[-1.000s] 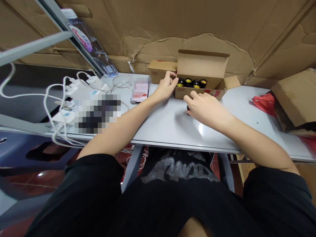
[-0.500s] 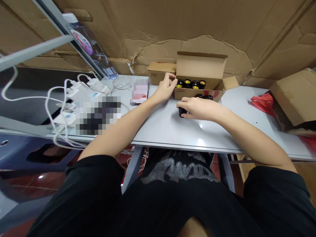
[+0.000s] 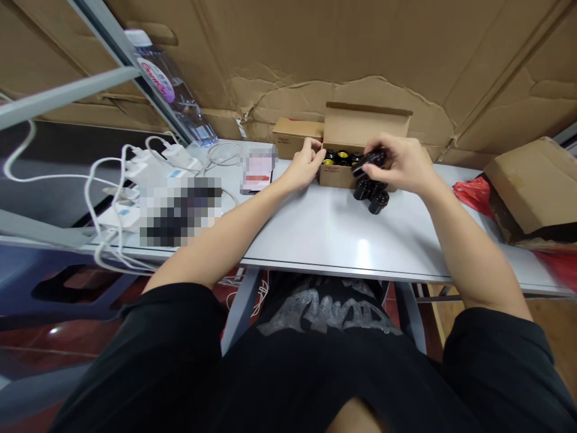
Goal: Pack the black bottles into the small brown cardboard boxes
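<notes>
An open cardboard box (image 3: 338,177) stands at the back of the white table, with several black cylindrical parts (image 3: 343,156) inside, some showing yellow. My left hand (image 3: 305,163) rests against the box's left edge, its fingers bent and apart, holding nothing. Over the box's front right, my right hand (image 3: 401,161) grips a black part (image 3: 370,162) between thumb and fingers. Just below it, in front of the box, are more black parts (image 3: 377,201). My right fingers partly hide the box's right side.
Behind my left hand is a smaller carton (image 3: 297,129). A phone (image 3: 258,168), chargers with white cables (image 3: 148,168) and a water bottle (image 3: 180,96) are on the left. At right lie a red bag (image 3: 473,193) and another cardboard box (image 3: 532,180).
My right hand has moved up and right from the tabletop to the box, with a black part in it. Black parts now show in front of the box. My left hand has barely moved.
</notes>
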`<state>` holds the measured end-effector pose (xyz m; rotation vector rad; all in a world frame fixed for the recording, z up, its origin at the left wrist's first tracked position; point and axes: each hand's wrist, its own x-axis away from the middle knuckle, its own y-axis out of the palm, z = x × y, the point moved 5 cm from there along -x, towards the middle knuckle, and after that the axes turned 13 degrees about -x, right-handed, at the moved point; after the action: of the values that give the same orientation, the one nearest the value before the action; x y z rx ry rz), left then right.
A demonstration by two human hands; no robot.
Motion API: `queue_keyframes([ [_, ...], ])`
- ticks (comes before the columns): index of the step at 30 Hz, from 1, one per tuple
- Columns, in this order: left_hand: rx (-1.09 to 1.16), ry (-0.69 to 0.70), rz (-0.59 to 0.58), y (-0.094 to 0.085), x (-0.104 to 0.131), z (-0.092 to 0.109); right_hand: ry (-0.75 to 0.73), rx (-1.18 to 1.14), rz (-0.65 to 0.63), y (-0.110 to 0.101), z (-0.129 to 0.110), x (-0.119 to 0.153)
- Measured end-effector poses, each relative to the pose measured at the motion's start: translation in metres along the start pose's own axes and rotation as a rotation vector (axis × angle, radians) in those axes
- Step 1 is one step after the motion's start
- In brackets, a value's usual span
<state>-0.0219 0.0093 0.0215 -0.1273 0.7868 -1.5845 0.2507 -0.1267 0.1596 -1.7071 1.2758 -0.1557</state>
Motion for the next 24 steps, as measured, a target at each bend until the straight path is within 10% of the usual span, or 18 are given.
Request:
queue_keyframes([
  [8,-0.054,-0.010,-0.022,-0.004,0.004,0.009,0.280,-0.243,0.227,-0.024,0.067,0.004],
  [24,-0.048,-0.038,-0.011,-0.007,0.007,0.007,0.211,-0.191,0.145,-0.027,0.063,0.002],
])
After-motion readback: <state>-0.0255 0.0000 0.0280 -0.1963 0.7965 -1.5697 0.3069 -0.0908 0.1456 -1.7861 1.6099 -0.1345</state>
